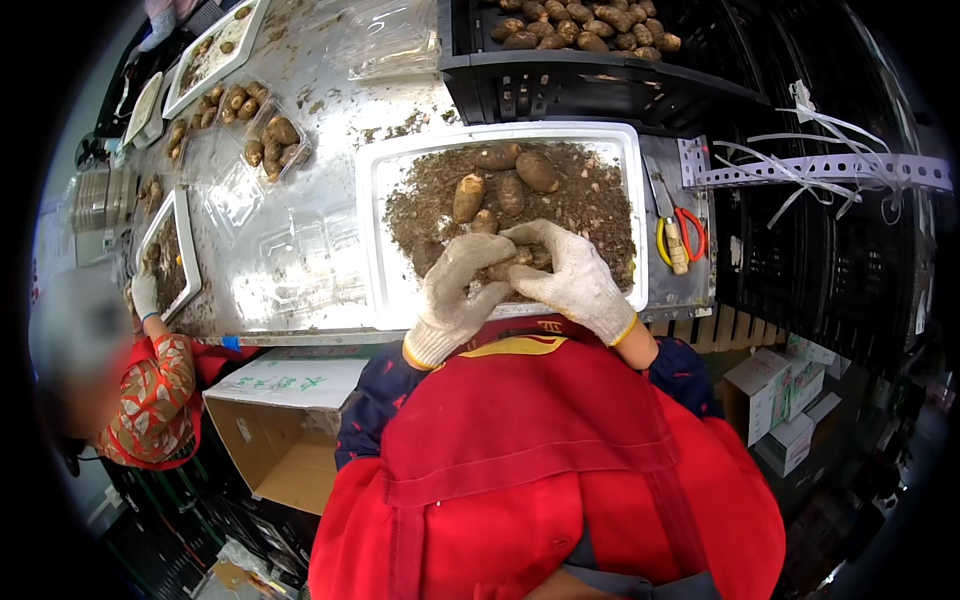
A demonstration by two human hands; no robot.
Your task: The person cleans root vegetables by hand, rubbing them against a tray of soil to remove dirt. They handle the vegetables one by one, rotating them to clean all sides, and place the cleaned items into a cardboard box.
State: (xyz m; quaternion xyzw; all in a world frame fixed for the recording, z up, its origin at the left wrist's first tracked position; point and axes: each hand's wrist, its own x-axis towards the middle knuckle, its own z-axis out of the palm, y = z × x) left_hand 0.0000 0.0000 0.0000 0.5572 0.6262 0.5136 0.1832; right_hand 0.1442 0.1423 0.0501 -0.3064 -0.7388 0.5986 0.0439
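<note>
In white knit gloves, my left hand (455, 300) and my right hand (572, 275) meet over the near side of a white tray (375, 230). Their fingers curl around a small brown taro (503, 268), mostly hidden by the gloves. Dark loose soil (425, 190) covers the tray's bottom. Just beyond my fingers several taros lie on the soil, among them an upright-lying one (468, 198) with a pale end and a rounder one (537, 172) to its right.
A black crate (600, 75) of taros stands behind the tray. Scissors (690, 232) and a wooden-handled knife (676, 245) lie at its right. Clear clamshell boxes (275, 145) with taros sit to the left. A co-worker's gloved hand (145, 292) is at another white tray (185, 245).
</note>
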